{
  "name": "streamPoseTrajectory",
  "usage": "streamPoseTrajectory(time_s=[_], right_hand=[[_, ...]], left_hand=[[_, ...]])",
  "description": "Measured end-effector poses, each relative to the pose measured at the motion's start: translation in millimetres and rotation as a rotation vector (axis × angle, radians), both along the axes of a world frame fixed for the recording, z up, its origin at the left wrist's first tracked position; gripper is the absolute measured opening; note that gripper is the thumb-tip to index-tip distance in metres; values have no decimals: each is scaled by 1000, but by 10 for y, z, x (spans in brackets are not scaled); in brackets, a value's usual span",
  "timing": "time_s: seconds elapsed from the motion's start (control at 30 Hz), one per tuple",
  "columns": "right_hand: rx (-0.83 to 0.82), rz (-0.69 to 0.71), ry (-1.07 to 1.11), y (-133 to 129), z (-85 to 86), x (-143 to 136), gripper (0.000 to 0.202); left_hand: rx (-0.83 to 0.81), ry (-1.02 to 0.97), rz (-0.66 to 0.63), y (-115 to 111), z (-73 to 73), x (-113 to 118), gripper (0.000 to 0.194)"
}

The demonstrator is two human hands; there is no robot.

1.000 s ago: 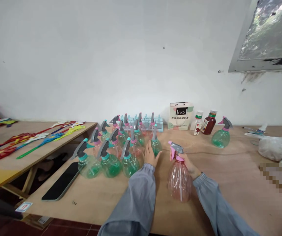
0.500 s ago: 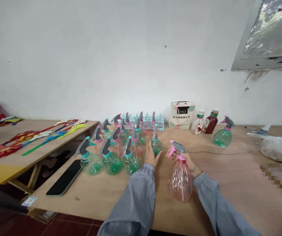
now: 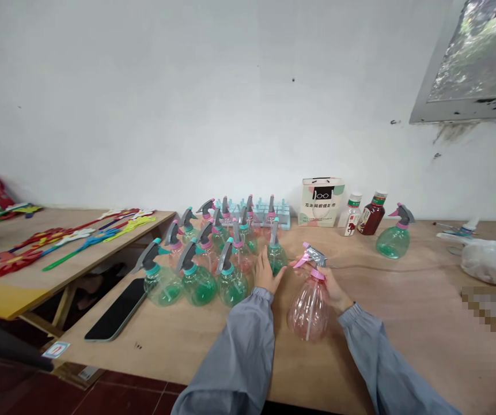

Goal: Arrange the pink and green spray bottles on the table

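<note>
My right hand (image 3: 332, 288) is closed round the neck of a clear pink spray bottle (image 3: 309, 311) with a pink and grey trigger head, its base tilted slightly left. My left hand (image 3: 267, 272) has its fingers spread and rests against the left side of a green spray bottle (image 3: 277, 259) with a grey and teal head. Left of it several green and pink spray bottles stand close together in rows, among them a green one (image 3: 231, 287) at the front right. Another green spray bottle (image 3: 392, 242) stands apart on the right.
A black phone (image 3: 116, 311) lies at the table's left. Along the wall are a blue rack (image 3: 283, 213), a paper bag (image 3: 320, 204) and two bottles, one dark red (image 3: 371, 216). A plastic bag (image 3: 487, 259) lies right. Colourful flower shapes (image 3: 87, 239) cover another table.
The pink spray bottle in my right hand has moved left and slightly up, closer to my left hand. My left hand stays beside the green bottle.
</note>
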State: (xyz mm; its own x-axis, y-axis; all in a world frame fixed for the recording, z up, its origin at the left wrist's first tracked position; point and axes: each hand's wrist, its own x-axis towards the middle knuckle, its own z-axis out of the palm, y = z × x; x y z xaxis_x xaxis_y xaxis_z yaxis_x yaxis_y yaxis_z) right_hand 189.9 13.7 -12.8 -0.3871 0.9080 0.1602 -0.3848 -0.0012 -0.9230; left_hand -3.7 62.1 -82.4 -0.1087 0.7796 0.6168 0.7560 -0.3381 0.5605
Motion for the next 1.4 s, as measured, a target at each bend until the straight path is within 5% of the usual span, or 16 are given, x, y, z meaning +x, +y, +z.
streamPoseTrajectory(time_s=[0.87,1.0,1.23,1.4], right_hand=[[7,-105,37,-63,4,184,44],[11,-330,-40,-97,-13,620,40],[250,-1022,-93,30,87,1936,45],[267,-1324,-101,211,155,2636,35]], left_hand=[[22,-21,-18,-8,23,8,88],[38,-41,-12,-46,70,37,89],[25,-66,-5,-67,86,67,88],[43,-77,-16,-57,79,64,88]])
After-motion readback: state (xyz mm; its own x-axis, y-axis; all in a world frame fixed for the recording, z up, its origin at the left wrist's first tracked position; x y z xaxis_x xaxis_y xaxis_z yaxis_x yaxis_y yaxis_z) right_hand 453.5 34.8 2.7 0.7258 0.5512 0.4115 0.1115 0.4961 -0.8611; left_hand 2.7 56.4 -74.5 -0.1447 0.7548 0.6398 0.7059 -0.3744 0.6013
